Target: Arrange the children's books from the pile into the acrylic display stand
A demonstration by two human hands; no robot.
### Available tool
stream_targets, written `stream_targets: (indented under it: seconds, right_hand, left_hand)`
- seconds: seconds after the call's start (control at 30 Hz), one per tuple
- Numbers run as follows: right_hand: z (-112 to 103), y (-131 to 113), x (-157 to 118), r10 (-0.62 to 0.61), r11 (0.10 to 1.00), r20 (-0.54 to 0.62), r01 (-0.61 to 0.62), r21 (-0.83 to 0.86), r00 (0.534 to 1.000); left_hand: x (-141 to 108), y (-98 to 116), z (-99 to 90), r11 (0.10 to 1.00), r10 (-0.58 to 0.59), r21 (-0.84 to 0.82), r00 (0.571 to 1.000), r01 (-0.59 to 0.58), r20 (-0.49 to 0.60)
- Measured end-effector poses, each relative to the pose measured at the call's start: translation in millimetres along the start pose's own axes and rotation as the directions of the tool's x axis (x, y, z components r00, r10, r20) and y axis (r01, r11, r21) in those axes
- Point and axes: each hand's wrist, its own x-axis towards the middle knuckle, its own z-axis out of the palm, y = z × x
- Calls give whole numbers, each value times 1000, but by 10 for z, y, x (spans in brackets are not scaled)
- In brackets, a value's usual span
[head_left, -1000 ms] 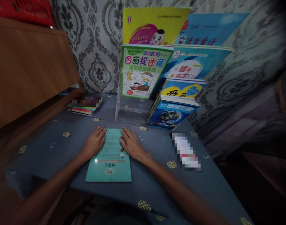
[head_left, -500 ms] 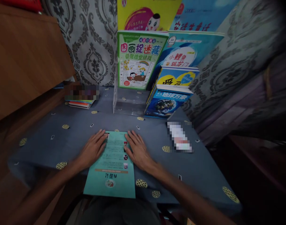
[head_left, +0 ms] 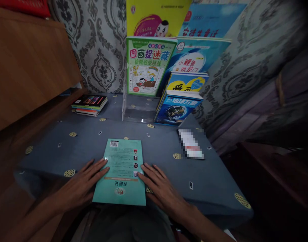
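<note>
A teal book [head_left: 122, 171] lies flat at the table's near edge, its printed side up, with a barcode at the far left corner and the title upside down to me. My left hand [head_left: 84, 183] rests by the book's left edge, fingers stretched out and fingertips touching the cover. On the other side, my right hand [head_left: 162, 186] lies with fingers spread, its fingertips on the book's right edge. Neither hand is closed around anything.
A clear rack [head_left: 139, 115] at the back holds several upright picture books [head_left: 150, 67]. A small stack of books [head_left: 89, 105] lies at the back left. A blurred-out flat object [head_left: 191, 144] lies right on the patterned blue tablecloth [head_left: 78, 148].
Both my hands have slid toward me along the book's sides, uncovering its far corners and barcode. The book's near edge appears slightly higher in the view.
</note>
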Motion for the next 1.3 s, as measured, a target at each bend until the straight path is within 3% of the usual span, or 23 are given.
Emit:
stream_targets:
  seconds: [0.17,0.27,0.37,0.43,0.53,0.6,0.7,0.8,0.9,1.0,1.07,1.17,1.3]
  right_hand:
    - [-20,48,64,-54,997,-84,59,54,995]
    - [-257,33,209,-16,982,-205,54,182,979]
    - [-458,47,538,105,940,-328,15,341,939]
    - [-472,127,821,224,900,-392,-36,434,892]
    - [-327,353,1203,318,839,-451,-26,544,834]
    - [-205,508,1368,333,800,-448,3,600,830]
    - [-122,619,1452,367,766,-455,14,643,811]
    - [-174,563,1368,403,729,-419,-8,685,814]
    - [-230,465,1192,456,661,-324,-72,747,829]
    - [-189,441,1013,525,607,-217,-183,773,823]
    - [-132,461,923,568,578,-146,-266,771,810]
    - [-108,494,843,592,564,-49,-371,737,804]
    - [-267,493,795,596,696,4,-519,496,803]
  left_hand:
    - [85,-106,76,996,-23,-84,992,12,-125]
    - [297,-157,-121,949,-138,-308,963,63,-230]
    - [680,-183,-368,808,-303,-585,903,73,-305]
    - [977,-227,-441,705,-479,-696,815,137,-325]
    - [1380,-358,-355,568,-694,-807,622,164,-362]
    - [1577,-461,-237,443,-758,-890,575,110,-307]
    - [1745,-548,-129,309,-773,-951,580,-10,-257]
    - [1778,-503,-144,311,-768,-948,571,-65,-291]
    - [1731,-389,-155,253,-771,-967,603,-6,-205]
    - [1680,-322,-64,100,-739,-986,674,135,17]
    - [1663,-325,21,61,-695,-971,708,230,124]
    - [1647,-370,73,196,-652,-915,744,354,148]
    - [1597,-417,-52,564,-567,-601,795,566,217]
